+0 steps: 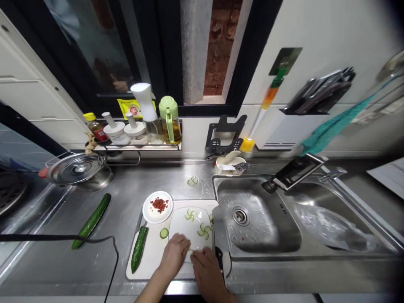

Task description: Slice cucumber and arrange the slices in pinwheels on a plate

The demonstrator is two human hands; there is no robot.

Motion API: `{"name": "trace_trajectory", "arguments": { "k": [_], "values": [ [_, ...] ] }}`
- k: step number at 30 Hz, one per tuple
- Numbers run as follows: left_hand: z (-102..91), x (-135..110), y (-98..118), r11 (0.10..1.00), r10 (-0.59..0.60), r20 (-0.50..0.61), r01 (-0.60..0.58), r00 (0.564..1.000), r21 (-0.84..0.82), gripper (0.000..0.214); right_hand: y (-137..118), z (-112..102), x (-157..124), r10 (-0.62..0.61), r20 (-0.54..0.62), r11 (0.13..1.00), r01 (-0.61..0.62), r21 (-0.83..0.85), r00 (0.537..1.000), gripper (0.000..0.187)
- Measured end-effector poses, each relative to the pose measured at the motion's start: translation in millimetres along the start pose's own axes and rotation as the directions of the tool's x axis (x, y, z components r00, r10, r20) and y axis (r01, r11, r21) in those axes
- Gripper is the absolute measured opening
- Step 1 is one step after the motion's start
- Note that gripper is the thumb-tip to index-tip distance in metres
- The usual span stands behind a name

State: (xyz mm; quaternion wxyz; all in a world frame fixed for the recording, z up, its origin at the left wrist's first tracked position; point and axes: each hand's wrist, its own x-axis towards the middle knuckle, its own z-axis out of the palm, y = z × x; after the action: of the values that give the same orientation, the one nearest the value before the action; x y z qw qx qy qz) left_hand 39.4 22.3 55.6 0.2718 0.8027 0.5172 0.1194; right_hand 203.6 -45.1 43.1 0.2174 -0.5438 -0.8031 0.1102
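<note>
Both hands meet at the near edge of a white square plate (195, 219) that lies on a white cutting board (151, 256). My left hand (173, 254) and my right hand (206, 265) have their fingers curled and pinched around small cucumber pieces (190, 251), mostly hidden. On the plate sit two pinwheels of cucumber slices (190, 214), the other pinwheel (204, 230) to the right. A lone slice (163, 233) and a cut cucumber piece (139, 248) lie on the board. A small round dish of red berries (158, 206) sits at the board's far left corner.
A whole cucumber (91, 221) and a black cable (63, 239) lie on the steel counter to the left. A lidded pot (77, 168) and a condiment rack (139, 126) stand behind. The sink (255, 219) with its faucet (293, 170) is right. A knife handle (220, 257) lies beside my right hand.
</note>
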Motion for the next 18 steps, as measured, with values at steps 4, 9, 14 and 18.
{"name": "trace_trajectory", "arguments": {
  "k": [4, 9, 14, 18],
  "values": [
    [-1.1, -0.2, -0.3, 1.0, 0.027, -0.014, -0.027, 1.0, 0.008, 0.024, -1.3, -2.0, 0.5, -0.001, -0.009, 1.0, 0.001, 0.009, 1.0, 0.028],
    [-1.8, -0.3, -0.5, 0.999, 0.043, -0.039, -0.042, 0.998, 0.007, 0.024, -3.5, -3.8, 1.2, 0.021, -0.008, 0.999, -0.021, 0.024, 1.0, 0.026],
    [-0.8, -0.5, -0.3, 0.999, 0.052, -0.055, -0.052, 0.997, 0.002, 0.024, -3.2, -0.7, -2.1, 0.039, 0.0, 0.999, -0.039, 0.03, 0.999, 0.028],
    [-3.3, -1.7, 0.1, 0.998, 0.045, -0.079, -0.049, 0.996, -0.049, 0.024, -1.7, -4.0, -1.9, 0.034, 0.017, 0.998, -0.035, 0.045, 0.999, 0.032]
  ]
}}
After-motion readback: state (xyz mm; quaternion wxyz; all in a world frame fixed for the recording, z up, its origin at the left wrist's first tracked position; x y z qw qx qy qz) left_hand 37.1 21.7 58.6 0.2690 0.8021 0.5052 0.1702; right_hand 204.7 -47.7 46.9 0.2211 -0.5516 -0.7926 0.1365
